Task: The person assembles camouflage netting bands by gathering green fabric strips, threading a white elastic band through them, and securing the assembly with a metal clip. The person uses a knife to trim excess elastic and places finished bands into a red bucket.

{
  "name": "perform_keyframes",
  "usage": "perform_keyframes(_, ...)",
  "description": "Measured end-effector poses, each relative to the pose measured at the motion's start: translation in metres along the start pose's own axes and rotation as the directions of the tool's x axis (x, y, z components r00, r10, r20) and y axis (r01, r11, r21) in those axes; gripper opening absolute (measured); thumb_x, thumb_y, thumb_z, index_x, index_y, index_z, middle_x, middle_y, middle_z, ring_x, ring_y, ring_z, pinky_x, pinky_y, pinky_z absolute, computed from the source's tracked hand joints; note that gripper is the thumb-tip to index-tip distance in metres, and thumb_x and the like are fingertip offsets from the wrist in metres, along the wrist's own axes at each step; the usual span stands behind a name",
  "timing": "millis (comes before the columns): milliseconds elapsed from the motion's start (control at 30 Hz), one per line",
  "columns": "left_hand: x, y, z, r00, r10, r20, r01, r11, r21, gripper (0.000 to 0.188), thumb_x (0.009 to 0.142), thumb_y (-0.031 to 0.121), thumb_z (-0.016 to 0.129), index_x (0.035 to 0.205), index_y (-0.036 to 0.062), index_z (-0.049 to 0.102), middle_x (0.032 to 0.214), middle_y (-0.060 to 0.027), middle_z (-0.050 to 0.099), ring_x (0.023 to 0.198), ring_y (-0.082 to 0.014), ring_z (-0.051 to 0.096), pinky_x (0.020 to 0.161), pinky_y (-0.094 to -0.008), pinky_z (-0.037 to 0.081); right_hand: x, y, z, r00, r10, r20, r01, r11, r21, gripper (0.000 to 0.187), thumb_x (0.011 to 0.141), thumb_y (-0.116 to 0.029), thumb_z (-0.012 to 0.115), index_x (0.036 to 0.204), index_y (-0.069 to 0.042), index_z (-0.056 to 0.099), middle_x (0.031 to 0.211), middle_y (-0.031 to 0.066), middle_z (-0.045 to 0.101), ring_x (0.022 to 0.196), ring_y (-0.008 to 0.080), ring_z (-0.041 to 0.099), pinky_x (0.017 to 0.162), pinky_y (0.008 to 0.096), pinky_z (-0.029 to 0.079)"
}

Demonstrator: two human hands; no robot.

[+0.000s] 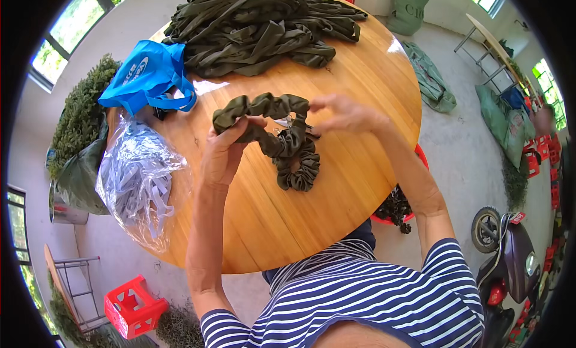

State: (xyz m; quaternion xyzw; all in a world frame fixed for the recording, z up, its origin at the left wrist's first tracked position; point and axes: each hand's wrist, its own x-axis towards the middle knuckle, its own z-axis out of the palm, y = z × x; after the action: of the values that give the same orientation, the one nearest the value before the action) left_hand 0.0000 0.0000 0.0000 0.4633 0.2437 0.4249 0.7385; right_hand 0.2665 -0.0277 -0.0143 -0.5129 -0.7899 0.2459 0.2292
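My left hand [225,150] is closed on the left side of a gathered dark olive fabric scrunchie [264,102], raised over the table in a wide loop. My right hand [348,114] is at the loop's right side, slightly blurred, with fingers apart; I cannot tell whether the fingertips touch the fabric. Below the loop lies a second, tightly bunched olive scrunchie [298,174] on the wooden table [360,162]. A small metal tool [282,121] shows partly through the loop, too covered to name.
A large heap of olive fabric strips [252,30] covers the table's far side. At the left are a blue bag [141,75] and a clear plastic bag of pale elastic strips [141,180]. Beneath the right edge, a red basin [414,216] holds dark scrunchies. A red stool [133,309] stands lower left.
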Motion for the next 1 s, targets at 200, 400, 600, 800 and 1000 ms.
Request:
perform_keyframes(200,-0.047,0.009,-0.030,0.996,-0.086,-0.033,0.091,0.967,0.240,0.035,0.075,0.016,0.066,0.105,0.0010,0.056,0.095,-0.0093,0.060,0.089,-0.0168,0.057,0.078,-0.0302,0.043,-0.009,-0.014,0.007,0.997,-0.079,-0.024,0.075,0.988,-0.137,0.017,0.079,-0.019,0.058,0.089,-0.006,0.063,0.082,0.0084,0.062,0.084,0.0254,0.054,0.075,0.0341,0.041)
perform_keyframes(400,-0.071,0.064,-0.015,0.993,0.086,0.076,-0.078,0.015,0.997,0.058,0.068,0.027,0.073,0.114,-0.0001,0.052,0.100,-0.0139,0.059,0.093,-0.0252,0.056,0.084,-0.0335,0.042,-0.011,-0.074,-0.010,0.985,-0.142,0.102,0.143,0.990,-0.006,0.019,0.079,-0.022,0.054,0.088,-0.008,0.064,0.078,0.0129,0.062,0.075,0.0306,0.057,0.068,0.0382,0.043)
perform_keyframes(600,-0.045,0.035,0.045,0.985,-0.105,0.141,-0.078,0.458,0.886,0.033,0.075,0.021,0.067,0.098,-0.0004,0.059,0.082,-0.0079,0.060,0.076,-0.0159,0.057,0.067,-0.0281,0.045,-0.004,-0.106,-0.013,0.966,-0.127,0.225,0.100,0.987,0.128,0.019,0.081,-0.020,0.060,0.088,-0.003,0.064,0.071,0.0106,0.061,0.064,0.0194,0.056,0.060,0.0308,0.042)
perform_keyframes(800,-0.054,0.035,0.038,0.955,-0.295,0.022,0.169,0.608,0.776,0.017,0.078,0.015,0.063,0.080,-0.0010,0.060,0.062,-0.0002,0.056,0.048,-0.0051,0.051,0.044,-0.0190,0.040,0.007,-0.076,-0.043,0.920,-0.176,0.349,0.111,0.974,0.199,0.019,0.081,-0.019,0.061,0.082,0.000,0.065,0.060,0.0028,0.055,0.053,0.0070,0.046,0.048,0.0242,0.036)
perform_keyframes(1000,-0.086,0.058,-0.004,0.933,-0.348,-0.087,0.306,0.645,0.700,0.016,0.076,0.015,0.065,0.077,-0.0001,0.059,0.061,-0.0003,0.056,0.049,-0.0052,0.051,0.043,-0.0197,0.040,-0.003,-0.033,-0.132,0.960,0.103,0.260,-0.117,0.992,0.039,0.026,0.083,-0.029,0.057,0.077,-0.006,0.066,0.049,-0.0016,0.043,0.037,0.0051,0.039,0.035,0.0214,0.031)
